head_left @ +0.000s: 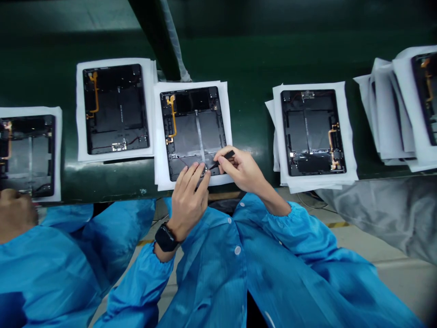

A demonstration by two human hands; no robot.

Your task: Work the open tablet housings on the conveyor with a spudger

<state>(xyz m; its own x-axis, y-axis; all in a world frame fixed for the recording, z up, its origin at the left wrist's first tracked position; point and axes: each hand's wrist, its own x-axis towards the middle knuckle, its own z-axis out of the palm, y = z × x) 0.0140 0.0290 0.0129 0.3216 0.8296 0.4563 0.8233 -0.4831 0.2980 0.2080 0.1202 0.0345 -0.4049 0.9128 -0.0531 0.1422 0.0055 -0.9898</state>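
Note:
In front of me lies an opened tablet housing, black, with an orange flex cable at its upper left and a pale ribbon cable running down its middle. My left hand rests on the housing's near edge, fingers stretched out, fingertips by the lower end of the ribbon. Pinched in my right hand are black tweezers, their dark tip pointing left toward my left fingertips. A small part at the tip is mostly covered by my fingers. White sheets lie under the housing.
Similar opened housings lie on white sheets to the left and right. A stack of white sheets is at far right. A co-worker's hand is at far left. A dark post rises behind the green bench.

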